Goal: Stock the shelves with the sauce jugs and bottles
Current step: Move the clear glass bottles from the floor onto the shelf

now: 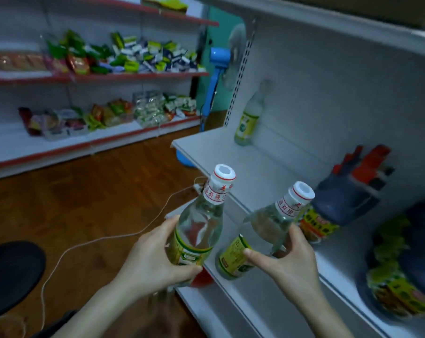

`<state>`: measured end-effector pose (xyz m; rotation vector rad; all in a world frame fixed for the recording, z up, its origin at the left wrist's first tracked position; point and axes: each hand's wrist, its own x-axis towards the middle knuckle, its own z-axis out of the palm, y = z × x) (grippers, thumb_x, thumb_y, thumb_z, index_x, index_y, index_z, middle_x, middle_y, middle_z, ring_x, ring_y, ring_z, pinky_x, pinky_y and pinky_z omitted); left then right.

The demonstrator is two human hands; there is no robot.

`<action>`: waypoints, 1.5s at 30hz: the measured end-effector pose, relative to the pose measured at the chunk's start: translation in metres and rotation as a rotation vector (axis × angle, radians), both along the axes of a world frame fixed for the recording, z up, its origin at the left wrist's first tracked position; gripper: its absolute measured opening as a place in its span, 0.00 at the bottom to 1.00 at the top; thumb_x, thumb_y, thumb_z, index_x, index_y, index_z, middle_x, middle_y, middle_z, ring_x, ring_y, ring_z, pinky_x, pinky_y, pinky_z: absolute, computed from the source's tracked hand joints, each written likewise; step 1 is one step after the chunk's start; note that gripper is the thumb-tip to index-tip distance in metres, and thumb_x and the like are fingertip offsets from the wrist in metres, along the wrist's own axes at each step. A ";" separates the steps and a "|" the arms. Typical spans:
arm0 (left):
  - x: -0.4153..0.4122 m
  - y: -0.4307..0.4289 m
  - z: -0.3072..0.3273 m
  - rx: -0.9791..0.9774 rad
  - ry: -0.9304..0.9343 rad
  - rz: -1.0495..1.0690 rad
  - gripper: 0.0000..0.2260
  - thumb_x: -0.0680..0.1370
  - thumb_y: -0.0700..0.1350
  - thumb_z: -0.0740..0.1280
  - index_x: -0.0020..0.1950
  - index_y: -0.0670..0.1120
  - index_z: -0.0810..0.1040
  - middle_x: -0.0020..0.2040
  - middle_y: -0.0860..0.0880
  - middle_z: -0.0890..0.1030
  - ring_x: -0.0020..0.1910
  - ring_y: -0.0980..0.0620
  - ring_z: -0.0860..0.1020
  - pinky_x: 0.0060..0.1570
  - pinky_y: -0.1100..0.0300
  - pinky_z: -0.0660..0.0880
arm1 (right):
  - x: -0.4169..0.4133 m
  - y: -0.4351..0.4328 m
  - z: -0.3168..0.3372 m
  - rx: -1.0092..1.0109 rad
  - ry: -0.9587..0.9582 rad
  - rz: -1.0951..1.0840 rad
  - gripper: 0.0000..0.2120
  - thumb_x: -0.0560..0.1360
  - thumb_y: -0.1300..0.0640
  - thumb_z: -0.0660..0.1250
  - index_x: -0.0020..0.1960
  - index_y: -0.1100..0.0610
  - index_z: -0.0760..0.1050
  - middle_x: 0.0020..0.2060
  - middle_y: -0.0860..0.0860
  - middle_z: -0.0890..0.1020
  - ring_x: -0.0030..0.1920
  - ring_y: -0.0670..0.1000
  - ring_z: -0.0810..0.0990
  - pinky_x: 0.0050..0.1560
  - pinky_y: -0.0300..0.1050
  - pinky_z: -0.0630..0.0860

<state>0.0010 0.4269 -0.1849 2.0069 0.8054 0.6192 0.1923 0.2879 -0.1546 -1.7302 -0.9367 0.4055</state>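
A: Bottles first: where are they?

B: One clear glass bottle with a white red-ringed cap and yellow-green label (198,228) is in the left hand (155,254), fingers wrapped round its lower body, held out past the front lip of the white metal shelf (231,154). Its twin, the second clear capped bottle (257,232), leans in the right hand (292,257), thumb across the label; its base looks to be low over the shelf board, though I cannot tell if it touches.

A: How should they go on?

B: My judgement: stand the right one upright before loosening the grip, then bring the left in beside it. Smooth glass on painted metal may slide, so set down flat.

A: Neighbours?

B: Just beyond the right hand, a dark plastic sauce jug with a red cap (345,198) lies tilted. Well ahead of both hands, a matching pale bottle (249,118) stands against the back panel.
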 end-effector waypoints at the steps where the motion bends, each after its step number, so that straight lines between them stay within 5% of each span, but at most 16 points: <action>1: 0.013 0.004 0.007 0.004 -0.015 -0.020 0.32 0.53 0.64 0.72 0.53 0.72 0.63 0.51 0.73 0.73 0.52 0.74 0.73 0.51 0.73 0.71 | 0.010 0.004 0.007 0.013 -0.014 0.003 0.29 0.55 0.62 0.81 0.52 0.48 0.74 0.46 0.34 0.81 0.47 0.36 0.80 0.46 0.30 0.75; 3: 0.036 0.014 0.016 0.003 -0.041 -0.050 0.32 0.53 0.62 0.73 0.54 0.72 0.64 0.50 0.76 0.74 0.53 0.75 0.72 0.51 0.72 0.72 | 0.030 0.014 0.018 0.042 -0.047 0.005 0.28 0.57 0.68 0.79 0.48 0.47 0.73 0.43 0.31 0.81 0.44 0.34 0.79 0.42 0.26 0.73; 7: 0.072 0.032 0.022 -0.024 -0.093 -0.014 0.33 0.52 0.59 0.75 0.53 0.70 0.65 0.48 0.74 0.76 0.51 0.73 0.74 0.47 0.72 0.73 | 0.064 0.028 0.025 0.068 -0.067 -0.004 0.29 0.57 0.66 0.80 0.50 0.45 0.73 0.46 0.32 0.80 0.47 0.36 0.80 0.46 0.28 0.75; 11: 0.098 0.048 0.024 -0.031 -0.147 0.036 0.34 0.58 0.45 0.81 0.53 0.64 0.66 0.42 0.72 0.77 0.46 0.78 0.73 0.40 0.79 0.70 | 0.084 0.037 0.027 0.076 -0.062 -0.018 0.30 0.58 0.66 0.79 0.50 0.43 0.72 0.45 0.37 0.82 0.49 0.36 0.79 0.47 0.30 0.75; 14: 0.120 0.067 0.029 -0.042 -0.149 0.051 0.35 0.58 0.43 0.81 0.57 0.60 0.66 0.47 0.67 0.75 0.45 0.71 0.76 0.45 0.72 0.74 | 0.094 0.046 0.025 0.083 -0.028 -0.031 0.30 0.58 0.68 0.78 0.52 0.45 0.72 0.44 0.38 0.82 0.48 0.36 0.80 0.45 0.29 0.75; 16: 0.134 0.081 0.031 -0.068 -0.163 0.048 0.34 0.59 0.43 0.81 0.55 0.61 0.66 0.47 0.65 0.75 0.46 0.66 0.77 0.47 0.65 0.75 | 0.099 0.054 0.022 0.081 -0.008 -0.050 0.32 0.58 0.68 0.78 0.56 0.50 0.73 0.45 0.41 0.82 0.48 0.38 0.80 0.48 0.35 0.77; 18: 0.149 0.096 0.033 -0.075 -0.161 0.032 0.33 0.58 0.43 0.81 0.54 0.60 0.66 0.45 0.65 0.75 0.43 0.66 0.77 0.44 0.68 0.74 | 0.102 0.064 0.019 0.085 0.004 -0.080 0.33 0.58 0.68 0.79 0.58 0.53 0.72 0.47 0.44 0.82 0.48 0.40 0.81 0.51 0.42 0.78; 21: 0.169 0.121 0.033 -0.095 -0.154 0.007 0.36 0.51 0.53 0.78 0.55 0.57 0.66 0.45 0.63 0.76 0.45 0.64 0.77 0.42 0.67 0.74 | 0.108 0.084 0.016 0.097 0.018 -0.141 0.33 0.58 0.68 0.78 0.57 0.48 0.71 0.50 0.45 0.81 0.49 0.43 0.80 0.53 0.45 0.78; 24: 0.186 0.147 0.029 -0.109 -0.133 -0.019 0.33 0.56 0.44 0.81 0.54 0.57 0.67 0.44 0.62 0.76 0.44 0.63 0.76 0.44 0.61 0.74 | 0.113 0.106 0.015 0.106 0.033 -0.212 0.34 0.59 0.68 0.78 0.57 0.46 0.68 0.51 0.44 0.79 0.52 0.45 0.79 0.54 0.50 0.77; 28: 0.204 0.178 0.022 -0.121 -0.083 -0.101 0.32 0.61 0.39 0.79 0.57 0.56 0.66 0.44 0.63 0.75 0.43 0.65 0.75 0.42 0.65 0.72 | 0.121 0.133 0.011 0.094 0.070 -0.245 0.32 0.60 0.68 0.77 0.53 0.42 0.68 0.48 0.40 0.79 0.49 0.38 0.79 0.53 0.46 0.77; 32: 0.221 0.202 0.020 -0.088 -0.073 -0.172 0.32 0.62 0.38 0.78 0.58 0.56 0.66 0.43 0.64 0.74 0.41 0.66 0.74 0.38 0.73 0.69 | 0.129 0.154 0.006 0.098 0.050 -0.288 0.32 0.61 0.68 0.77 0.53 0.41 0.68 0.50 0.41 0.79 0.52 0.42 0.78 0.54 0.46 0.76; 36: 0.233 0.220 0.014 -0.040 -0.084 -0.234 0.32 0.62 0.38 0.79 0.59 0.53 0.68 0.45 0.64 0.75 0.41 0.68 0.76 0.37 0.78 0.70 | 0.140 0.170 0.005 0.094 0.022 -0.311 0.32 0.61 0.67 0.77 0.52 0.39 0.67 0.50 0.38 0.77 0.52 0.38 0.77 0.48 0.35 0.74; 41: 0.245 0.238 0.011 -0.059 -0.089 -0.303 0.32 0.64 0.40 0.78 0.59 0.56 0.65 0.46 0.65 0.75 0.43 0.72 0.76 0.39 0.75 0.73 | 0.146 0.179 -0.009 0.147 0.104 -0.346 0.38 0.63 0.68 0.76 0.64 0.45 0.63 0.56 0.34 0.72 0.52 0.27 0.73 0.48 0.24 0.71; 45: 0.249 0.245 0.007 -0.060 -0.095 -0.323 0.32 0.64 0.40 0.78 0.59 0.56 0.65 0.46 0.64 0.76 0.43 0.75 0.75 0.39 0.77 0.72 | 0.130 0.179 -0.049 0.067 0.111 -0.439 0.36 0.62 0.63 0.78 0.61 0.46 0.64 0.55 0.35 0.73 0.57 0.40 0.75 0.48 0.25 0.70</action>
